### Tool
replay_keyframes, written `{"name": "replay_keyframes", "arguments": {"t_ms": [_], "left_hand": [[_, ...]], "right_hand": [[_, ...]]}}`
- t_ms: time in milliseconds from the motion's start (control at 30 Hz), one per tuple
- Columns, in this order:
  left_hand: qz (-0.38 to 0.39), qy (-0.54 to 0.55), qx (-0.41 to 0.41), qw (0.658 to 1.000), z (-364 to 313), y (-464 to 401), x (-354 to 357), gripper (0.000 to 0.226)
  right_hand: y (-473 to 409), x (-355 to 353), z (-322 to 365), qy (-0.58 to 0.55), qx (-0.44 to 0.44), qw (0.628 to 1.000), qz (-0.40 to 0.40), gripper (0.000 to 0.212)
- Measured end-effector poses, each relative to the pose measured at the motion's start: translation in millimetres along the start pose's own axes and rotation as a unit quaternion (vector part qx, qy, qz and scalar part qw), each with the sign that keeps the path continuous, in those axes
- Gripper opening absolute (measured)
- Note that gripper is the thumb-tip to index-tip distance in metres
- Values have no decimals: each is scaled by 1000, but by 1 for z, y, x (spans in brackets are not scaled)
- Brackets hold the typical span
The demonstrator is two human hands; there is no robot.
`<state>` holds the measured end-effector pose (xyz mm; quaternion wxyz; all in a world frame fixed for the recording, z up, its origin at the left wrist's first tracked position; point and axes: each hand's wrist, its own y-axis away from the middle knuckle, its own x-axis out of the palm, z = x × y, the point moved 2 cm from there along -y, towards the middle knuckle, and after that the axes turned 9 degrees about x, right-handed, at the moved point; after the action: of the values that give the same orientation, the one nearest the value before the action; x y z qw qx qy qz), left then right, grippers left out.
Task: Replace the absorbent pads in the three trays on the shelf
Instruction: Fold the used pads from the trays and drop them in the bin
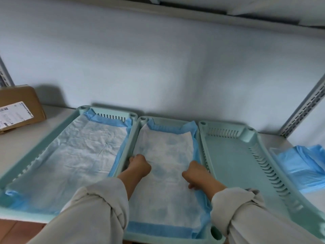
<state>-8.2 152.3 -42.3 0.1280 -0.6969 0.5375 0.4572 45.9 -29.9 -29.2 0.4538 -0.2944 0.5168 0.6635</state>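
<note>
Both grips, left hand (139,164) and right hand (197,175), clenched on crinkled white pad (165,155) in middle tray (140,125).

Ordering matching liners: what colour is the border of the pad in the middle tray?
Blue, around a white centre; the head view shows the pad in the middle tray.

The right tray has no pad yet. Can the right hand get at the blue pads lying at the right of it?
Probably yes. The right hand rests in the middle tray; the blue pads lie uncovered beyond the empty right tray, with nothing standing between.
</note>
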Motion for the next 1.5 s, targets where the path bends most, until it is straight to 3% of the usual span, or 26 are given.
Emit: {"name": "replay_keyframes", "arguments": {"t_ms": [167, 333, 467, 533, 667, 733, 833, 967, 1100, 1233, 1333, 1433, 1500], "left_hand": [[-28, 24, -28, 999, 4, -10, 6, 58], [-47, 101, -31, 993, 3, -13, 1, 42], [-24, 85, -15, 996, 6, -10, -1, 39], [-4, 71, 24, 997, 2, -6, 1, 20], [-71, 116, 51, 989, -4, -3, -3, 11], [-95, 157, 45, 982, -6, -1, -11, 24], [-60, 132, 60, 988, -3, 1, -19, 57], [-96, 132, 75, 984, 1, 5, -34, 56], [-113, 187, 80, 973, 3, 10, -42, 61], [-15, 218, 104, 970, -4, 21, -31, 74], [-32, 245, 87, 965, -9, 24, -28, 66], [-71, 304, 3, 950, -1, 24, -31, 51], [-116, 280, 9, 953, 5, 24, -37, 44]], "right_hand": [[-12, 6, -1, 38, -1, 999, -24, 39], [-18, 2, -5, 40, -17, 998, -45, 30], [-16, 5, -6, 76, -34, 994, -71, 31], [-15, 5, -7, 91, -43, 991, -85, 32], [-15, -2, -10, 107, -59, 985, -120, 29], [-15, -1, -10, 105, -61, 985, -121, 30], [-11, 6, -5, 108, -58, 984, -132, 43], [-11, 5, -5, 110, -66, 983, -133, 43], [-7, -1, -3, -44, -72, 988, -128, 47], [1, 5, 7, 40, -114, 978, -172, 45], [3, 10, 19, 76, -160, 964, -198, 52], [3, 20, 30, 69, -206, 968, -126, 61], [7, 28, 36, 23, -222, 973, -53, 64]]}}
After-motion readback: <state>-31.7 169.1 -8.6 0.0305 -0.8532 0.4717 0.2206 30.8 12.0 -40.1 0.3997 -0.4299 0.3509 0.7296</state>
